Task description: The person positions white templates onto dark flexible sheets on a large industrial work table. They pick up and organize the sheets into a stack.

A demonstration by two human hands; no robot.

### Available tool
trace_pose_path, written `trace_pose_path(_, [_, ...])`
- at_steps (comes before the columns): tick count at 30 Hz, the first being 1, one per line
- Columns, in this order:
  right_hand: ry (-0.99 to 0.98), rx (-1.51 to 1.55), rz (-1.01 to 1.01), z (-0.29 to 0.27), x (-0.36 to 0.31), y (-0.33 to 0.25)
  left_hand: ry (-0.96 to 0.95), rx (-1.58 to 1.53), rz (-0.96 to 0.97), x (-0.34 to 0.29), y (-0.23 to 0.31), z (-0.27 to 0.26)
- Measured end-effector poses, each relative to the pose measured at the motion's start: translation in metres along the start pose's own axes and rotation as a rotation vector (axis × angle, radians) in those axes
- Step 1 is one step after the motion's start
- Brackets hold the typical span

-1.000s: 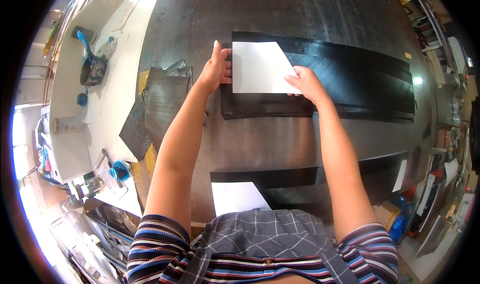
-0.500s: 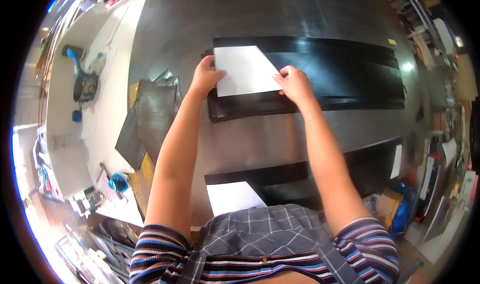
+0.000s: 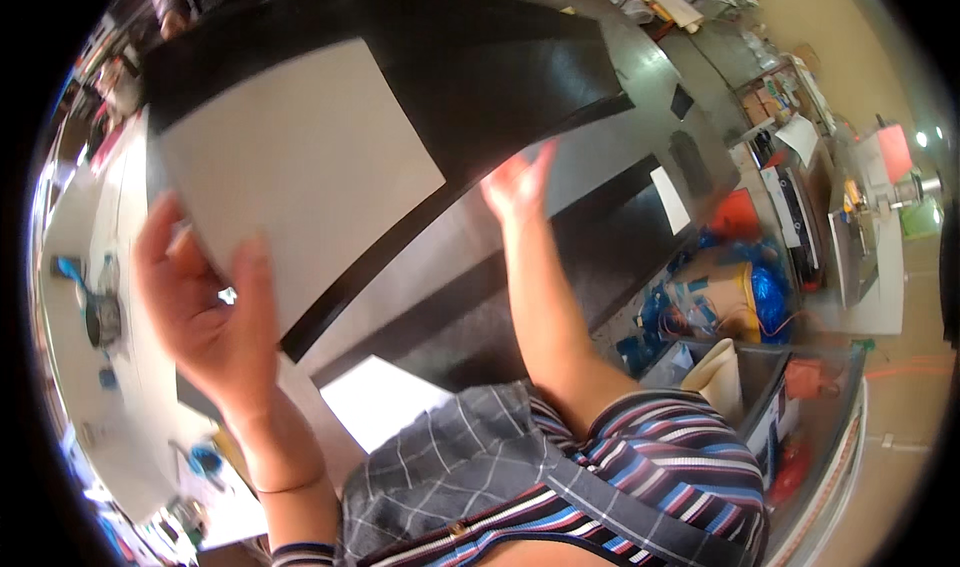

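As a white sheet [image 3: 310, 157] lies over the left part of a large black sheet [image 3: 490, 67], a person's left hand [image 3: 207, 339] is at its lower left edge, thumb and fingers parted; whether they pinch anything cannot be told. The right hand [image 3: 518, 192] is at the black sheet's near edge, thumb apart, fingertips partly hidden. Another white sheet [image 3: 382, 402] lies beside the checked apron [image 3: 450, 457].
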State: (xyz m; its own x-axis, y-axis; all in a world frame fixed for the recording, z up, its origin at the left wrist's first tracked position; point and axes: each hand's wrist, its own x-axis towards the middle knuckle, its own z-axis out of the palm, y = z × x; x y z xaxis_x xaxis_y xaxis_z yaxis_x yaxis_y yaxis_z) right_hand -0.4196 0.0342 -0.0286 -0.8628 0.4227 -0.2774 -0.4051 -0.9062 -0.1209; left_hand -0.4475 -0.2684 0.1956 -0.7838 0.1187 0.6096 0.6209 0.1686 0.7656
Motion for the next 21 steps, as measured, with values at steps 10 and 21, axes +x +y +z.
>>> trace_pose_path(10, [0.097,-0.419,-0.221,-0.081,-0.034,-0.159,0.038,-0.084,-0.98,-0.172,-0.161,-0.087])
trace_pose_path(21, [0.686,-1.03,0.005,-0.162,-0.166,-0.18,-0.013,0.463,-1.091,-0.301,-0.181,-0.104])
